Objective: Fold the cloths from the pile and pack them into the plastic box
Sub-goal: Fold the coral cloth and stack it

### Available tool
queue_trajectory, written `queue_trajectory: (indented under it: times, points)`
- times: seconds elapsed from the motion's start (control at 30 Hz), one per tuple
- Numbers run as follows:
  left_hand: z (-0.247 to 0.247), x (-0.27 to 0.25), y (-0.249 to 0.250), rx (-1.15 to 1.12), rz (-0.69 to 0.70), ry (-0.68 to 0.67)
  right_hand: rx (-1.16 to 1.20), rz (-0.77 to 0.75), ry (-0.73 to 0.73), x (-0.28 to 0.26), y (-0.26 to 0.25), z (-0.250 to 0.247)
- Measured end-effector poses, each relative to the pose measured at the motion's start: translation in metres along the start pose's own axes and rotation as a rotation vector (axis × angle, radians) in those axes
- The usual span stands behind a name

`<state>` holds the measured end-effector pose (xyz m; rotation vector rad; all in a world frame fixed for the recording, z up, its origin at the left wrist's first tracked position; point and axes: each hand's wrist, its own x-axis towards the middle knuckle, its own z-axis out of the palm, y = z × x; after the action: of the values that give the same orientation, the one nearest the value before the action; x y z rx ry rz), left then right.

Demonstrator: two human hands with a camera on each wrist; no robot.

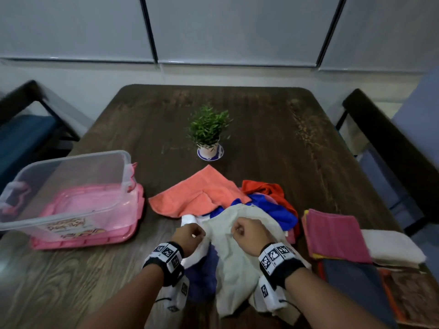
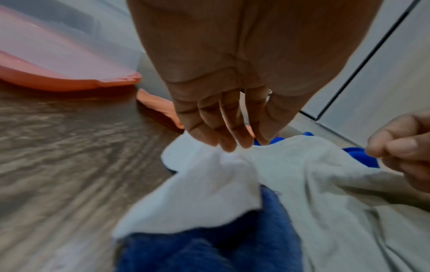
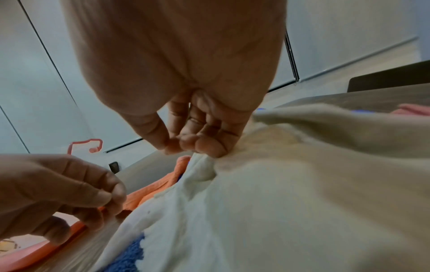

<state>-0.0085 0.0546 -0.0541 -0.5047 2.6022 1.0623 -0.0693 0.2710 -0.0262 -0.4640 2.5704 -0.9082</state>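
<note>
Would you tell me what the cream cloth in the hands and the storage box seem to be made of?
The cream cloth looks like soft matte woven or terry fabric: it creases and drapes where the left hand and right hand pinch it. The box looks like clear glossy plastic: its pink lid, underneath it, shows through.

Both forearms bare, no sleeves. Left hand (image 1: 188, 236) and right hand (image 1: 247, 233) each wear a black wrist strap with white blocks printed with black square-code markers. Thin black cable, possibly, trails under each unit.
</note>
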Motion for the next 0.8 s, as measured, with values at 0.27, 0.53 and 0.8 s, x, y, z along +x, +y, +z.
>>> queue_trajectory:
  times: [0.27,0.53,0.8]
  points:
    - [-0.031,0.025,-0.051,0.104,-0.038,0.045,-0.031,-0.038,-0.008,0.029,-0.033,0.036]
    - [-0.059,0.051,-0.058,0.404,-0.095,0.000,-0.089,-0.064,0.026,0.065,-0.053,0.039]
    - [-0.065,0.045,-0.045,0.412,0.209,0.034,-0.111,-0.111,-0.068,0.079,-0.071,0.053]
